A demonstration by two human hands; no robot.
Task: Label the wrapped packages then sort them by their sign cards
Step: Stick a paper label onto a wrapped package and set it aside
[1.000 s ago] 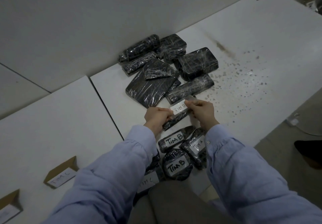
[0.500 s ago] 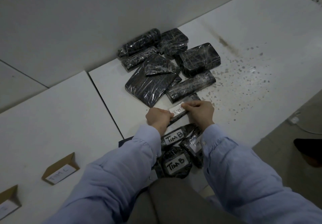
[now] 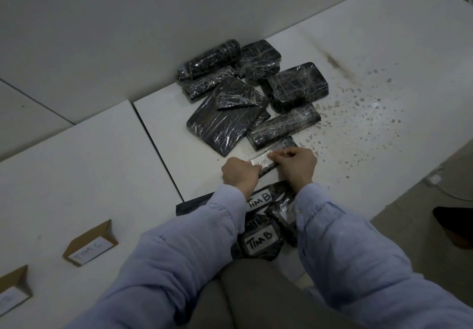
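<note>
Head view: slim black wrapped package [image 3: 287, 143], white label [image 3: 262, 161] on top, pinched between left hand [image 3: 239, 173] and right hand [image 3: 297, 166].

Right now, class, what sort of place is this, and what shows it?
Probably a packing or sorting station: white tables, a pile of black wrapped packages, a labelled package reading "Tim B", and a cardboard sign card marked "Tim C".

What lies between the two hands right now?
In the head view, a white label lying on a slim black package fills the gap. The left hand grips the package; the right hand pinches the label's end.
</note>
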